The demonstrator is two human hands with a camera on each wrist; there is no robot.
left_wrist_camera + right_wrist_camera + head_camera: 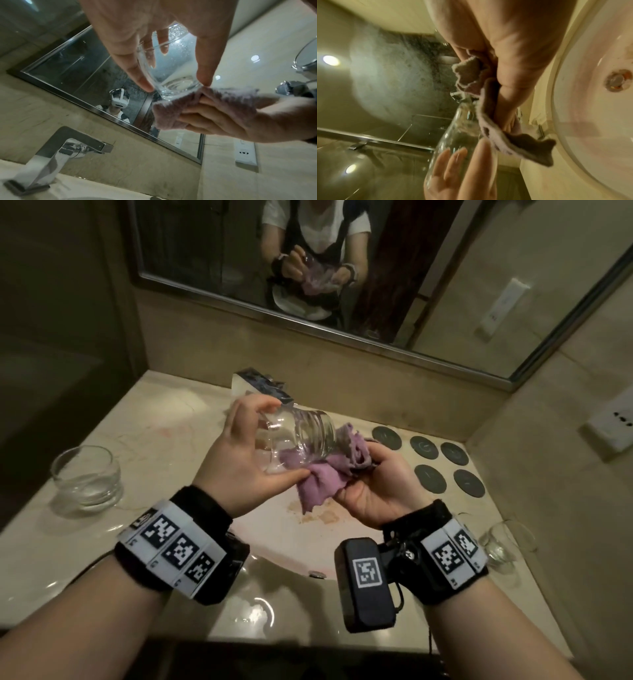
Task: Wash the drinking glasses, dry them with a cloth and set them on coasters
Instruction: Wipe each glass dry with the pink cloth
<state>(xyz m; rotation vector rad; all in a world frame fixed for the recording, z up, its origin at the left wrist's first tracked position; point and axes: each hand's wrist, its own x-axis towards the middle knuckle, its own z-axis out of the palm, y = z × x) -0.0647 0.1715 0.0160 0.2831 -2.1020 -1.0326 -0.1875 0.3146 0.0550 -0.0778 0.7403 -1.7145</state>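
Glass [301,436] is what the left hand [239,460] holds: a clear, round drinking glass with rings pressed into its side, tipped over sideways above the sink [298,542]. The fingers and thumb of that hand curl around the glass near its thick bottom, and the open end points to the right. Tiny drops dot the inside of the glass in the left wrist view [173,65]. A soft, fuzzy purple cloth [325,470] is bunched up in the right hand [376,484], whose fingers are curled around it. One part of the cloth is pushed into the mouth of the glass, and a loose corner hangs down under both hands. On the smooth, shiny stone counter [164,433] to the left stands a short, wide glass [87,475], clear and round, sitting upright. Near the right wrist another clear glass [503,542] sits on the counter, partly hidden. Five flat, round, dark coasters [442,460] lie on the counter to the right, near the wall, with nothing on them. A shiny metal tap [56,159] with square edges stands behind the sink. A big mirror [342,268] with a metal frame hangs on the wall.
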